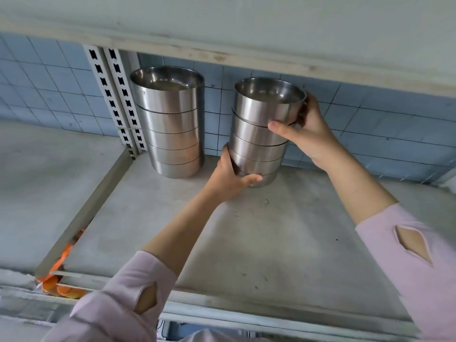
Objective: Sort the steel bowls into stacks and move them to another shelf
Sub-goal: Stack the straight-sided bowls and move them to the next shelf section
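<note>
Two stacks of several steel bowls stand on a grey shelf point(283, 243). The left stack point(172, 124) sits at the back near the slotted upright, untouched. The right stack point(261, 134) is slightly uneven, and both my hands are on it. My left hand point(232, 176) grips its lowest bowls from the left and underneath, thumb across the front. My right hand point(306, 129) holds the upper part from the right, thumb on the front under the top bowl, fingers behind the rim. Whether the stack's bottom touches the shelf I cannot tell.
Another shelf board point(246, 33) hangs close above the stacks. A slotted white upright point(116, 99) stands left of the left stack, with blue wall tiles point(49, 77) behind. Orange items point(61, 280) show through a gap at the shelf's left edge.
</note>
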A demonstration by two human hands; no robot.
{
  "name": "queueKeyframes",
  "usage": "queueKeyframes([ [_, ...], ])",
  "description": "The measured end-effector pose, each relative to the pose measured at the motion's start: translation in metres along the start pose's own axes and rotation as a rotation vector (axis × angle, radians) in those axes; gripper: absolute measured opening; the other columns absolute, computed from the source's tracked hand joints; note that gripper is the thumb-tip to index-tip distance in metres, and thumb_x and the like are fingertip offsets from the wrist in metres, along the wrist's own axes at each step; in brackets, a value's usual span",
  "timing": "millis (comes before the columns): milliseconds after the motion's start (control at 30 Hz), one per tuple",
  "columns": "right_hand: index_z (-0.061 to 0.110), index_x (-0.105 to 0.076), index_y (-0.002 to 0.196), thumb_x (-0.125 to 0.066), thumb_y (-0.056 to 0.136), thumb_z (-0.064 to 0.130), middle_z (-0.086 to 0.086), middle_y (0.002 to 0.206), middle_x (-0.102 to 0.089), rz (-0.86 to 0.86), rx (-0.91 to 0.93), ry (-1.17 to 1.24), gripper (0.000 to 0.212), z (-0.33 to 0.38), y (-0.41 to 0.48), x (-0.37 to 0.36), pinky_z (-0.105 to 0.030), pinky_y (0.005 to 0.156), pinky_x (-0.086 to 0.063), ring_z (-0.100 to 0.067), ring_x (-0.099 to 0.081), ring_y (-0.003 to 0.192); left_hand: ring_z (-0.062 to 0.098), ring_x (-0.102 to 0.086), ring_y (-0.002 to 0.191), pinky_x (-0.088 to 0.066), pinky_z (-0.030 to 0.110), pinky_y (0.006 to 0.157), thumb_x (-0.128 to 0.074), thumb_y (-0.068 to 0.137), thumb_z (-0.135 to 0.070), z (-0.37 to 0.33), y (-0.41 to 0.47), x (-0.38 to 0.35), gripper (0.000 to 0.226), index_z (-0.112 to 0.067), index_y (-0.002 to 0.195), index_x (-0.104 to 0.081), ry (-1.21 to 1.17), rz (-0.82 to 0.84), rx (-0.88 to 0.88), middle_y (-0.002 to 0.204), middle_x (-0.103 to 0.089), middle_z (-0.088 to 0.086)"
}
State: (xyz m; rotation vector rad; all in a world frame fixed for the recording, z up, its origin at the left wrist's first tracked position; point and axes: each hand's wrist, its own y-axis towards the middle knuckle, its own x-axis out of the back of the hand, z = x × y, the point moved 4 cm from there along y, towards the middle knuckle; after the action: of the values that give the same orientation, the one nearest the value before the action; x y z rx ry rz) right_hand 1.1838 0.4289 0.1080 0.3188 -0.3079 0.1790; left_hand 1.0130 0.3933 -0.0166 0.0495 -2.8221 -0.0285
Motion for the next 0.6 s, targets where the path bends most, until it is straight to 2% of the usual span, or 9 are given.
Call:
queueKeyframes([
  [133,0.031,-0.033,0.136,-0.088,0.057,0.045,0.011,0.133,-0.055,0.03,0.011,-0.046,0.097,-0.0031,0.0004,0.0014,-0.029,0.102,-0.048,-0.003,-0.055,0.121,0.018,-0.044,0.133,-0.041,0.044,0.109,-0.087,0.045,-0.062,0.0021,0.001,-0.0001,0.128,-0.027,0.147,-0.019,0.036,-0.026,0.003,0.146,-0.042,-0.001],
  [267,0.024,-0.037,0.14,-0.088,0.067,0.033,0.012,0.131,-0.055,0.056,0.021,-0.06,0.09,-0.0005,0.0031,0.0041,-0.025,0.099,-0.049,0.0,-0.057,0.116,0.018,-0.046,0.131,-0.042,0.044,0.108,-0.089,0.045,-0.061,0.002,0.004,-0.0002,0.126,-0.027,0.145,-0.021,0.031,-0.003,0.011,0.143,-0.045,-0.003],
  [400,0.033,-0.038,0.135,-0.086,0.062,0.042,0.018,0.128,-0.056,0.073,0.014,-0.086,0.087,0.0013,0.0035,0.0045,-0.022,0.097,-0.049,0.001,-0.056,0.115,0.017,-0.044,0.132,-0.04,0.043,0.11,-0.09,0.053,-0.052,0.0011,0.0025,-0.0005,0.121,-0.026,0.146,-0.017,0.025,0.016,0.02,0.144,-0.043,-0.003],
  [500,0.032,-0.038,0.137,-0.085,0.063,0.042,0.018,0.127,-0.056,0.074,0.013,-0.084,0.088,-0.0011,0.0036,0.0037,-0.021,0.096,-0.049,0.002,-0.055,0.115,0.017,-0.041,0.133,-0.037,0.041,0.112,-0.091,0.058,-0.044,-0.0003,0.0019,-0.001,0.12,-0.023,0.148,-0.014,0.017,0.025,0.022,0.146,-0.041,-0.002],
  [600,0.029,-0.039,0.139,-0.085,0.061,0.045,0.016,0.13,-0.056,0.075,0.006,-0.064,0.093,-0.0039,0.0021,0.0033,-0.022,0.097,-0.048,0.001,-0.055,0.118,0.019,-0.039,0.136,-0.035,0.043,0.114,-0.09,0.055,-0.05,-0.0029,-0.0008,-0.0007,0.127,-0.023,0.151,-0.011,0.042,0.018,0.041,0.149,-0.037,0.001],
])
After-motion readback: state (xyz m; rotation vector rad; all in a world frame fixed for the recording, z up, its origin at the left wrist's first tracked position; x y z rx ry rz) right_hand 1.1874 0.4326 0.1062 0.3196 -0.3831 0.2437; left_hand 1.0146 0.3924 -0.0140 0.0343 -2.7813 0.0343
